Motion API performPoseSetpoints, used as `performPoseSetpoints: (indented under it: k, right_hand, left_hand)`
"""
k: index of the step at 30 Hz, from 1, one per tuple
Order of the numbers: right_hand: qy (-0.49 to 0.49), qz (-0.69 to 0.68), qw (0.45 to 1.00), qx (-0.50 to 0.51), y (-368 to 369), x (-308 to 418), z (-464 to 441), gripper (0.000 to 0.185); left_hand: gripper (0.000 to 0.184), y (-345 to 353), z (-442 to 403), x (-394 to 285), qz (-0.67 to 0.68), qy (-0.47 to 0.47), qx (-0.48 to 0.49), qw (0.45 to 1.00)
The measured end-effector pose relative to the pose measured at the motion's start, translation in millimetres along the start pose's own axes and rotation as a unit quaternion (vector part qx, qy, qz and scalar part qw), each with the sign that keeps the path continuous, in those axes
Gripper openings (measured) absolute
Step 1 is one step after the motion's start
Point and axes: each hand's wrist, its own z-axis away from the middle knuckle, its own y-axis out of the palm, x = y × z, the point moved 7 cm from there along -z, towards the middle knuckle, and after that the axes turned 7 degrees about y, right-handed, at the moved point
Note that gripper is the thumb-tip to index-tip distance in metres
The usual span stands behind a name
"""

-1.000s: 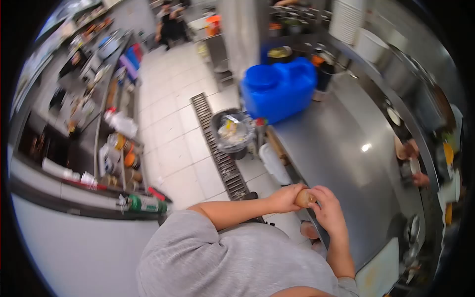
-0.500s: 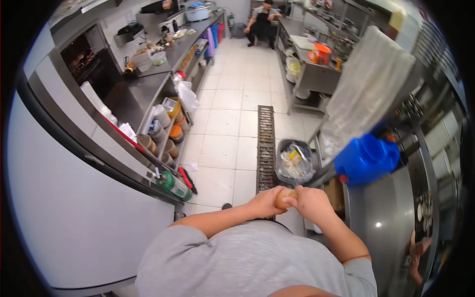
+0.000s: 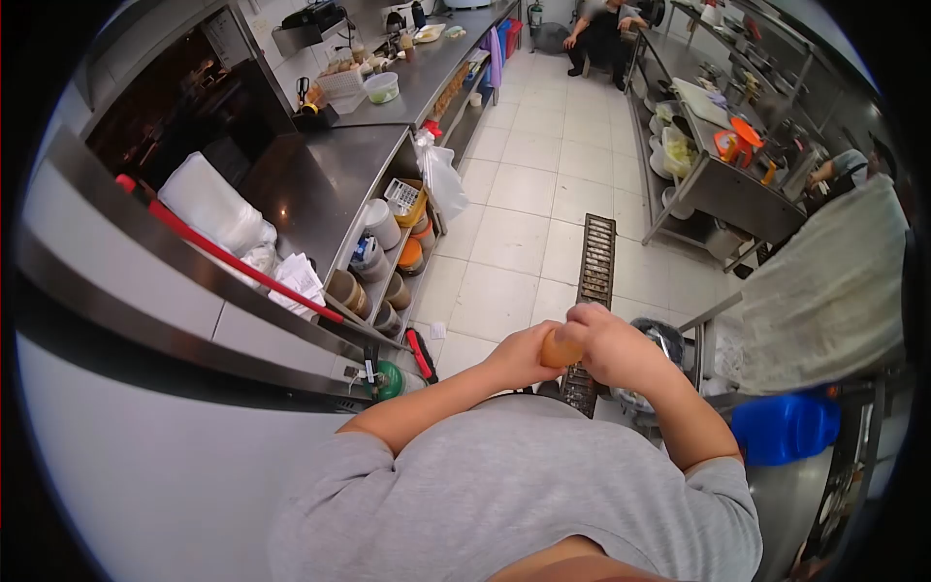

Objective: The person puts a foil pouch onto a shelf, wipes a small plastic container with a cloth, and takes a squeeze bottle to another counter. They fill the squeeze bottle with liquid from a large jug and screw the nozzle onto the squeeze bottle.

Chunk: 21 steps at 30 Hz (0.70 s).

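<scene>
In front of my waist I hold a rounded, orange-brown thing (image 3: 560,349), smooth and slightly shiny. Much of it is covered by my fingers, and I cannot make out its kind. My left hand (image 3: 524,357) is closed around its left side. From the right, my right hand (image 3: 616,347) curls over its top and side, with the fingertips slightly blurred. Both hands are over the floor drain grate (image 3: 598,257), just left of a lined trash bin (image 3: 659,338) that my right forearm partly hides.
A steel counter (image 3: 335,160) with shelves of tubs runs along the left. Right of the aisle stands a steel table (image 3: 742,194); a hanging cloth (image 3: 824,291) and a blue jug (image 3: 786,427) are nearer. One person (image 3: 606,39) sits far back; another (image 3: 844,175) is at the right.
My view has swung left, so the aisle and bin appear farther right. My right hand has shifted up over the rounded thing; both hands stay on it. A person has come into view at the right.
</scene>
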Motion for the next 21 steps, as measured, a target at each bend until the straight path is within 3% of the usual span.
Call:
performPoseSetpoints:
  k: [8,11,17,20,21]
  right_hand:
    - [-0.029,-0.012,0.999,0.034,-57.8,-101.7,-145.4,0.042]
    - [0.013,-0.032,0.995,0.098,-88.3,-135.7,-216.3,0.039]
    - [-0.21,-0.013,0.969,0.133,-121.7,-168.3,-357.0,0.036]
    - [-0.281,0.025,0.952,0.117,-122.2,-176.0,-423.3,0.034]
    - [-0.255,0.049,0.959,0.116,-120.3,-183.4,-450.1,0.034]
  left_hand:
    - [0.059,-77.8,-143.9,71.0,-0.014,-0.038,-0.003,0.999]
    - [0.06,-126.6,-203.1,94.5,-0.041,-0.037,-0.015,0.998]
    - [0.059,-222.1,-269.7,148.2,-0.031,-0.091,-0.118,0.988]
    - [0.059,-266.4,-292.2,178.8,-0.054,-0.114,-0.166,0.978]
    - [0.059,-282.8,-299.9,190.1,-0.063,-0.125,-0.176,0.974]
